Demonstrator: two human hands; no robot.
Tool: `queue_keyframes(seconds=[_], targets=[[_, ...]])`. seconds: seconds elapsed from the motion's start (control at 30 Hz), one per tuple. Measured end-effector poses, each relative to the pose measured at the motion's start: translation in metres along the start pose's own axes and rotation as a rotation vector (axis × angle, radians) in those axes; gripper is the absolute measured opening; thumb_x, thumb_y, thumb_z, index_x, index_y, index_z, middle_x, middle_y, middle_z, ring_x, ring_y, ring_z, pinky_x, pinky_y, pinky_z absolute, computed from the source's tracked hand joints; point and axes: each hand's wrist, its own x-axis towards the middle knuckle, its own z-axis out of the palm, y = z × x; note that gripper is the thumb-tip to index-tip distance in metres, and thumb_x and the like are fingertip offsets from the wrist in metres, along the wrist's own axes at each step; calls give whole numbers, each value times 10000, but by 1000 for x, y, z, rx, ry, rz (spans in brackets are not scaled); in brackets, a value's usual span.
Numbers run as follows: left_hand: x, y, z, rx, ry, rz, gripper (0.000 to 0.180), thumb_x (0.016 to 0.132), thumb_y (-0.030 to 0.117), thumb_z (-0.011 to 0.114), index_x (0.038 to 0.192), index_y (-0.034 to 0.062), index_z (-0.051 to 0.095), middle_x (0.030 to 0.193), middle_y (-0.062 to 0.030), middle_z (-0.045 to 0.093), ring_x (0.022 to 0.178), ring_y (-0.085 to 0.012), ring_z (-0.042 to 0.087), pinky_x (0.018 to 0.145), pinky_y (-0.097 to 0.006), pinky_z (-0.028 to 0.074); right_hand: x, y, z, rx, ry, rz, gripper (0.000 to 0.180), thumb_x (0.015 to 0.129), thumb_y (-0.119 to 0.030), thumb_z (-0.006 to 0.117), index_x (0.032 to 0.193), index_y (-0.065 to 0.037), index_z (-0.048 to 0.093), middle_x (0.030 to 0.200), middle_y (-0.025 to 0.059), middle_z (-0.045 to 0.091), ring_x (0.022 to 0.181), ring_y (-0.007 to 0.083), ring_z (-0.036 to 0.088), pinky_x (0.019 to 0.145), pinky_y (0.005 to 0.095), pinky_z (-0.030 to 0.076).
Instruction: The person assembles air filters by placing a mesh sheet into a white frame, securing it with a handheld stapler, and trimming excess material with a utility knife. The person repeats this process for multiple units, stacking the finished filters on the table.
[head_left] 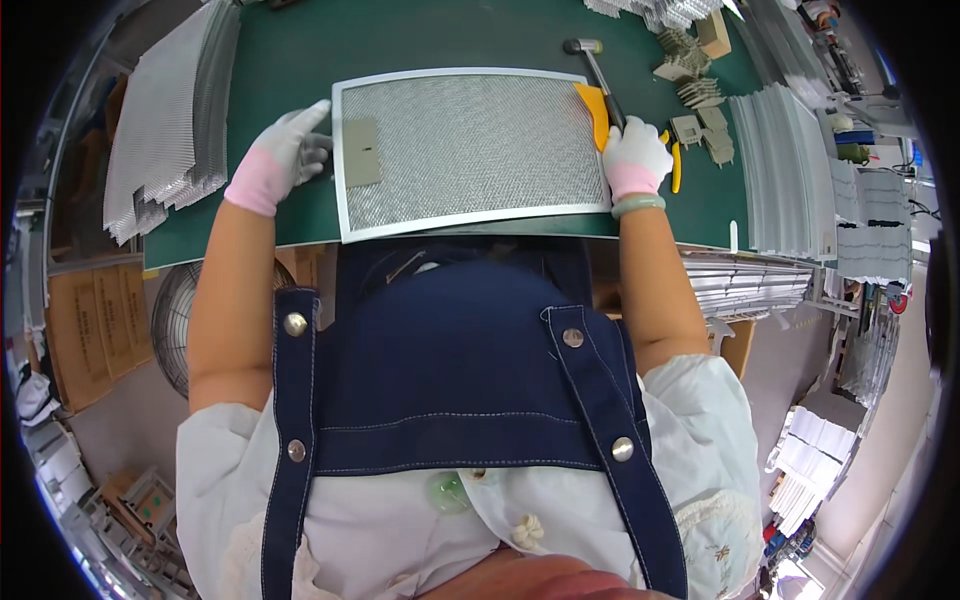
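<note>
A mesh filter panel [470,150] with a white metal frame lies in front of me on the green table. On its left part sits a flat grey-beige plate [363,153]. My left hand [293,150], in a white glove with a pink cuff, is open at the panel's left edge, index finger stretched out. At the right edge my gloved right hand [638,158] is closed, its fingers partly hidden. The black handle of a mallet [597,75] runs down to those fingers. Beside them an orange-yellow flat piece [596,112] overlaps the frame; what I grip is unclear.
Yellow-handled pliers [676,168] lie right of my right hand. Beyond them are several grey-beige plastic pieces [712,130]. Stacks of mesh sheets [170,120] stand at the left, with white frames [785,170] at the right. A fan [172,325] is below the table's left edge.
</note>
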Motion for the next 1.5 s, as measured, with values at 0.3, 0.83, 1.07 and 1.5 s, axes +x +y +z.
queue_keyframes(seconds=[0.3,0.83,1.07,1.5], targets=[[-20,12,50,-92,-77,334,437,944,335,655,1179,-30,606,1039,-53,637,932,-127,582,867,-288,469,2,2,-12,7,-61,60,320,909,-399,613,1029,-108,664,1043,107,685,947,314,699,772,454,542],[-134,-11,60,295,448,1084,369,912,-3,602,1276,-54,571,1067,-156,692,893,-170,681,797,-280,535,12,31,-103,757,247,-253,386,916,-189,656,1275,-94,551,968,166,702,845,344,694,747,414,538],[-139,-6,64,459,391,1157,341,931,10,562,1260,-81,561,1040,-165,694,820,-202,665,754,-295,530,50,2,-171,465,337,-573,455,907,-144,652,1354,-132,570,1072,179,691,929,331,684,811,393,528],[-130,12,70,642,329,1440,360,900,50,585,1247,-39,552,1044,-177,646,829,-330,648,748,-352,535,43,8,-81,217,-95,-217,515,927,-255,579,1427,-177,487,957,187,685,868,385,673,773,492,531]])
